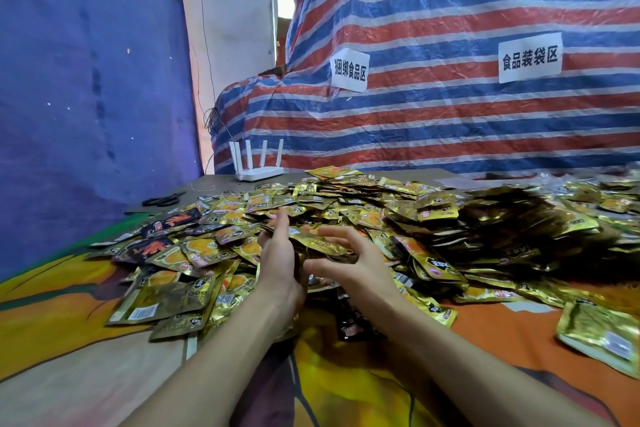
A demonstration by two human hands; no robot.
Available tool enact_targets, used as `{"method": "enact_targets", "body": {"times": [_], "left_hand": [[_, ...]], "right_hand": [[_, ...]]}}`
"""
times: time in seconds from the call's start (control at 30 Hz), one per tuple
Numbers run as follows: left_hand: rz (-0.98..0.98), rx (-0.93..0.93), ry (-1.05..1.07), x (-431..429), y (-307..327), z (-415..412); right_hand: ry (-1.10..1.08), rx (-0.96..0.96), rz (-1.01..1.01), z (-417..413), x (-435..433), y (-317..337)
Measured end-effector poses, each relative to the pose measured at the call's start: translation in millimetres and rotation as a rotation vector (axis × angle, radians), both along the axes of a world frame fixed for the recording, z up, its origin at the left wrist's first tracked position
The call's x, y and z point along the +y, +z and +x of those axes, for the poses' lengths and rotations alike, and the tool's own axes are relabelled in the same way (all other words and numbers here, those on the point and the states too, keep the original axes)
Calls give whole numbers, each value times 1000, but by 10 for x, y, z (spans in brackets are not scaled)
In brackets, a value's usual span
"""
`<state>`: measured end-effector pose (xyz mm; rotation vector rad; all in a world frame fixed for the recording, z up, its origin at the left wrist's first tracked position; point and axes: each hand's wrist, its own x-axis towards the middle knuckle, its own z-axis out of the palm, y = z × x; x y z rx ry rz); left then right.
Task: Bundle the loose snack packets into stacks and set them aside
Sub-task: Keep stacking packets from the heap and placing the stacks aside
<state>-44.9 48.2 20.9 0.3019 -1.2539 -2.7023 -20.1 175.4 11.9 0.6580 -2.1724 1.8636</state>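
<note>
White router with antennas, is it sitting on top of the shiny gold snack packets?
No, the white router stands on the grey tabletop behind the gold snack packets.
</note>
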Motion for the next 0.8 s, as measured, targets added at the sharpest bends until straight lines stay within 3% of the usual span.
{"method": "enact_targets", "body": {"times": [0.23,0.4,0.57,0.8], "left_hand": [[177,2,-11,-18,101,139],[311,-40,22,22,145,206],[350,-93,39,-2,146,170],[333,-77,-61,10,102,197]], "right_hand": [[0,-4,-203,-35,-29,-39],[-301,183,-96,-43,-34,-68],[-258,344,25,-30,-46,-113],[-418,716,258,22,-140,-120]]}}
